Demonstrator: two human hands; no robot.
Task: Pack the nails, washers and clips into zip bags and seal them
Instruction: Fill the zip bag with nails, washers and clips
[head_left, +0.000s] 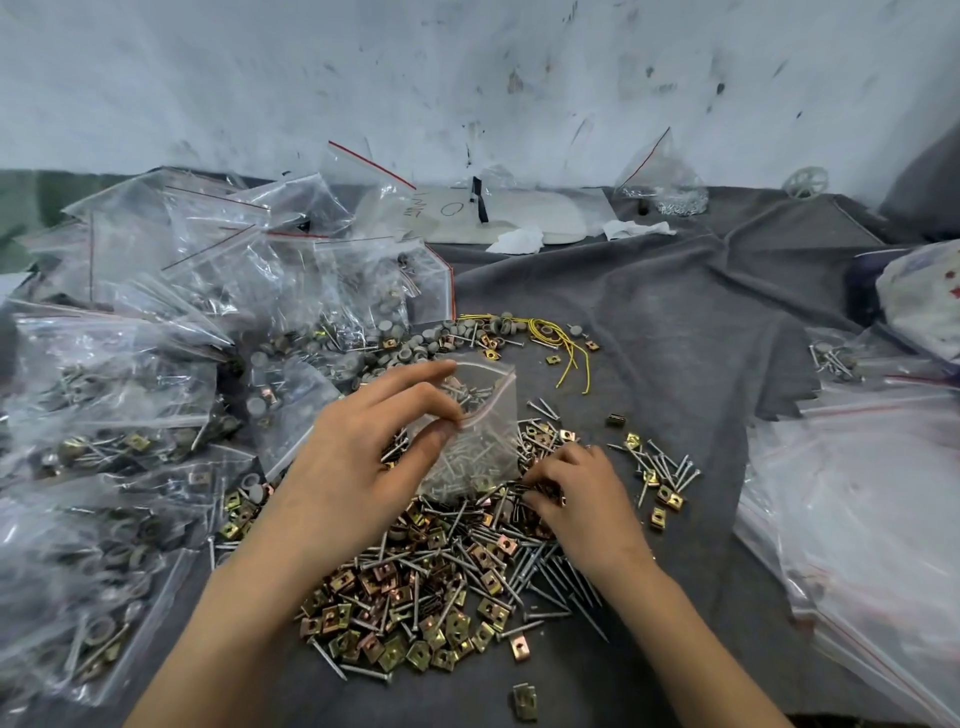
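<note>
Far left of the worktop (649, 322), filled zip bags (130, 395) are heaped up, nails, washers and clips visible inside. Your left hand (363, 457) pinches the open zip bag (478, 431) by its red-striped mouth, thumb and forefinger closed on the rim, other fingers spread; the bag stands roughly upright, mouth tilted up and toward you, already part full of nails. Below it lies the loose pile of nails and clips (436, 587), long axes pointing every way. Your right hand (576, 493) is just right of the bag's base, fingers curled down into the pile on what looks like a pinch of clips; exact contents can't be made out. The bag mouth sits up and left of that hand, so the right hand is the feeder. Grey washers (415, 343) lie behind the bag. Far right, flat empty bags (857, 509) are stacked.
</note>
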